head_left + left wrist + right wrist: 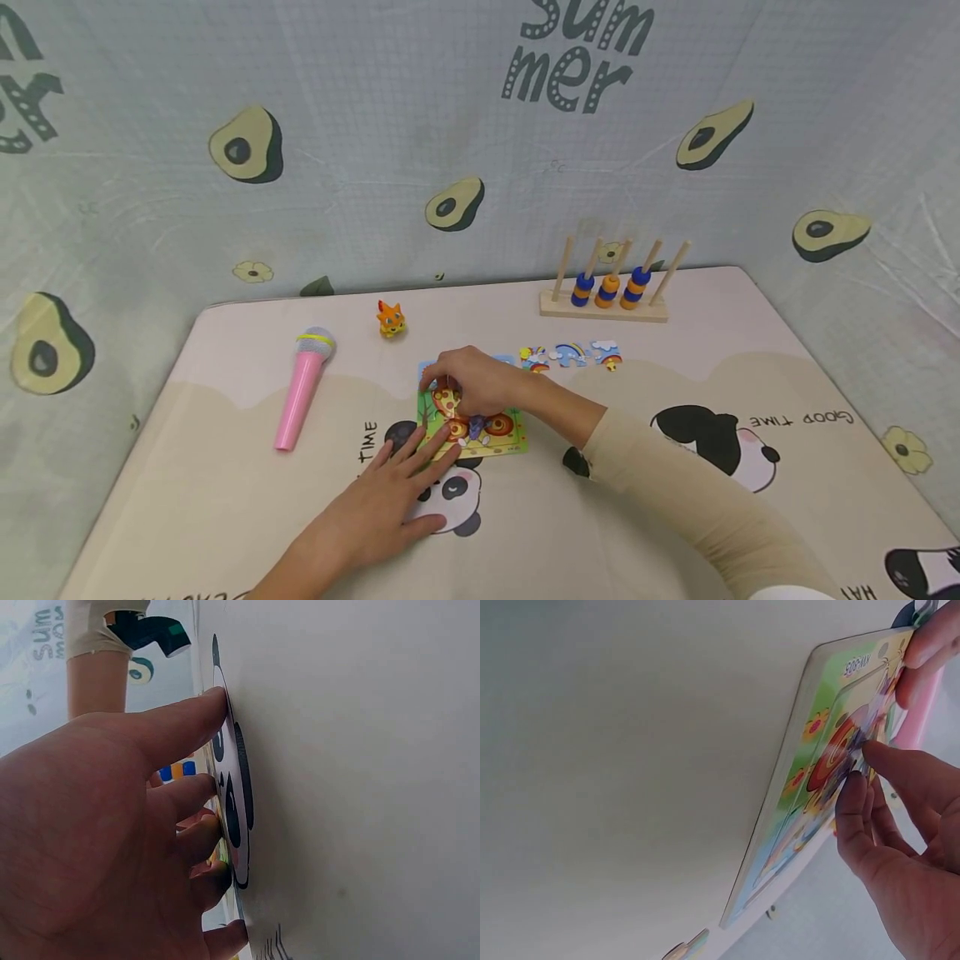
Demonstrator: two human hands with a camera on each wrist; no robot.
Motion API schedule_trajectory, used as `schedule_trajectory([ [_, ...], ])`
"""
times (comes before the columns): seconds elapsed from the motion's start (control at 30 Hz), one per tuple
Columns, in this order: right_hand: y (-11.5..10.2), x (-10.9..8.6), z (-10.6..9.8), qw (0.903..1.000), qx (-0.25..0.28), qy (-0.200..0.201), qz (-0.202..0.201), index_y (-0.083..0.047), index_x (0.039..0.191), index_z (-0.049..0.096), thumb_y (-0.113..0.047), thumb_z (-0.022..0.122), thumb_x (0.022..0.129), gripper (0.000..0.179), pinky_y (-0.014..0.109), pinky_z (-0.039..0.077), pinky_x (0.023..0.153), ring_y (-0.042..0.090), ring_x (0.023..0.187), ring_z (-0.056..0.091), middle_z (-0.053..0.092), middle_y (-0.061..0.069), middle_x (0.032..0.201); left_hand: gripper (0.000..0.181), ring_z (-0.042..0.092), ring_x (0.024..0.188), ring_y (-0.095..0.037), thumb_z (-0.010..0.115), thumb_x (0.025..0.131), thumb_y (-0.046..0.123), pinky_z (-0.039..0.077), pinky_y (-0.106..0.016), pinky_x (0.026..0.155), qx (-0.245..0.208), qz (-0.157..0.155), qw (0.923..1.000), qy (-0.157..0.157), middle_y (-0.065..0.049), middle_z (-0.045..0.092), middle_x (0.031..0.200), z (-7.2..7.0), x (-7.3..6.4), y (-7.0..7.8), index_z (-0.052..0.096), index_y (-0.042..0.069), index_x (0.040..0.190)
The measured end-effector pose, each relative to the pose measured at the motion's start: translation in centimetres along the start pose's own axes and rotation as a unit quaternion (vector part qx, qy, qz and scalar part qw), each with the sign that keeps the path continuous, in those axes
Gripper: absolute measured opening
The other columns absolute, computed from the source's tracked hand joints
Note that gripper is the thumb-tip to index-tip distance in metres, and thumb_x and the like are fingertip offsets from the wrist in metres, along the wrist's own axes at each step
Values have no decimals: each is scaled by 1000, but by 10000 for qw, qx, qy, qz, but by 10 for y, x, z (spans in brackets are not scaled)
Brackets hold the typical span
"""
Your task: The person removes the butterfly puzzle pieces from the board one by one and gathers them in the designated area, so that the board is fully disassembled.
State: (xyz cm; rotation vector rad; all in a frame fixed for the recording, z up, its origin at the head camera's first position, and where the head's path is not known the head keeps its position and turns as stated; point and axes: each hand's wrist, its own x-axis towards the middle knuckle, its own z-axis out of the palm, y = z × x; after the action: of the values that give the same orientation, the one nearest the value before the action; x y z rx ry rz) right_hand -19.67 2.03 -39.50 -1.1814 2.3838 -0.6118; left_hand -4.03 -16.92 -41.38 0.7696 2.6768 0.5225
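Observation:
A jigsaw puzzle board (517,446) with a colourful cartoon picture lies flat near the middle of the table. My right hand (480,383) reaches over its upper left part, fingers bent down with a puzzle piece pinched at the picture; the hand hides most of the piece. In the right wrist view, the thumb and fingertips of the right hand (907,802) meet close over the board (799,769). Spread flat, my left hand (390,500) has its fingertips at the board's lower left edge and its thumb on the printed panda (453,492).
Three loose puzzle pieces (572,355) lie in a row right of the board. Behind them stands a wooden peg rack (603,312) with blue and orange beads. A pink toy microphone (300,400) lies at left, and a small orange animal figure (391,320) stands behind the board.

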Motion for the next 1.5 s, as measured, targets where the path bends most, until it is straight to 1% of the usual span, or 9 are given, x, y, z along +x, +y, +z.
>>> schedule_trajectory([
  [0.17,0,0,0,10000,-62,-51,-46,-19,126,73,3,81,82,50,25,52,82,15,95,60,65,2,106,77,17,162,-36,66,99,51,21,-70,124,13,23,10000,19,2,19,175,1,0,0,35,24,164],
  [0.43,0,0,1,9999,-95,-16,-41,-18,125,74,4,80,81,50,24,51,81,15,94,60,65,2,105,77,16,162,-35,66,98,51,21,-70,124,10,2,10000,30,2,19,175,2,1,-1,36,24,164],
  [0.57,1,-2,1,9999,-103,19,6,-17,125,74,2,81,81,49,25,52,81,17,94,61,65,2,105,77,16,162,-35,66,99,51,21,-70,123,11,18,10000,37,2,19,175,3,1,-1,36,24,164],
  [0.7,3,-7,-1,9999,-55,96,77,-17,126,74,1,80,82,47,27,53,84,18,95,61,65,3,106,77,16,162,-36,66,99,50,21,-71,123,26,36,10000,60,2,19,175,3,1,0,36,24,164],
  [0.9,8,-14,-4,9997,49,187,176,-19,125,74,2,79,82,48,30,54,87,16,97,60,65,1,105,77,20,161,-38,66,99,50,23,-70,123,120,99,9998,154,1,20,175,3,0,1,36,22,164],
  [1.07,15,-21,-6,9991,232,231,266,-20,125,75,7,77,80,52,30,55,83,17,97,60,63,1,103,77,20,160,-39,67,98,50,22,-70,123,61,61,9998,168,0,21,175,2,0,1,36,22,163],
  [1.3,24,-32,-9,9988,224,269,352,-18,125,74,2,80,81,48,29,54,84,18,97,60,63,2,103,78,20,160,-39,67,98,51,22,-69,124,59,7,9999,127,1,21,175,2,0,1,36,23,164],
  [1.5,28,-45,-13,9983,322,346,355,-15,124,74,6,76,80,49,27,51,78,21,93,57,64,4,102,77,20,161,-38,67,98,50,21,-69,124,46,-11,9999,156,2,21,175,2,-1,2,36,23,163],
])
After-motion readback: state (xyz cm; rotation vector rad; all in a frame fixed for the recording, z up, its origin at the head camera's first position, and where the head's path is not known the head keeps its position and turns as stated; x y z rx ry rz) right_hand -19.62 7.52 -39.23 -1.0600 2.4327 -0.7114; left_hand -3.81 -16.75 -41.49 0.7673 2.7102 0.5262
